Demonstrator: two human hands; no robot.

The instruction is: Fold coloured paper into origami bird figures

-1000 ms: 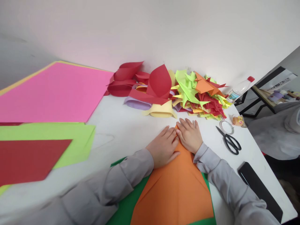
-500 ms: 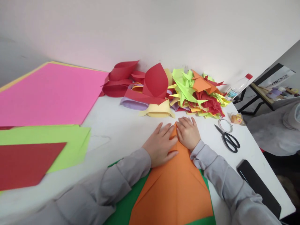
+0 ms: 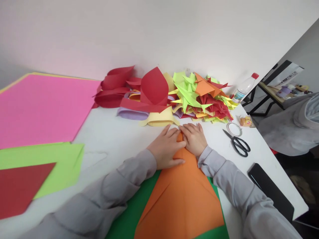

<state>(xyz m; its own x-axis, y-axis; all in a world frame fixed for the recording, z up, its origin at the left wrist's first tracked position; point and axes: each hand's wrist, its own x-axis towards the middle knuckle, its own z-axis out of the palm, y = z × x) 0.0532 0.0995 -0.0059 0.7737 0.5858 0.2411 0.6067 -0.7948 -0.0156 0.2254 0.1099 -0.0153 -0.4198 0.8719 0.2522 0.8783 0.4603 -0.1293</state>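
A large folded sheet of orange paper (image 3: 181, 196) lies on a green sheet (image 3: 137, 202), tapering to a narrow point at its far end. Flat across the left side of that point rests my left hand (image 3: 166, 147), its fingers spread and touching the orange paper. My right hand (image 3: 194, 138) presses on the opposite edge near the tip, fingers laid out and slightly bent, its thumb hidden. Between the two hands a strip of orange shows. Neither hand is lifting the paper.
Folded red paper shapes (image 3: 154, 88) and a colourful paper pile (image 3: 199, 94) line the wall. Pink sheets (image 3: 45, 109), a lime sheet (image 3: 67, 166) and a red sheet (image 3: 22, 189) lie left. Scissors (image 3: 239, 144), tape (image 3: 234, 129), a bottle (image 3: 244, 88) and a black phone-like object (image 3: 270, 191) are right.
The view has shifted slightly, so the table things appear moved. Both hands stay at the orange tip, with the left fingers a little closer to the right hand.
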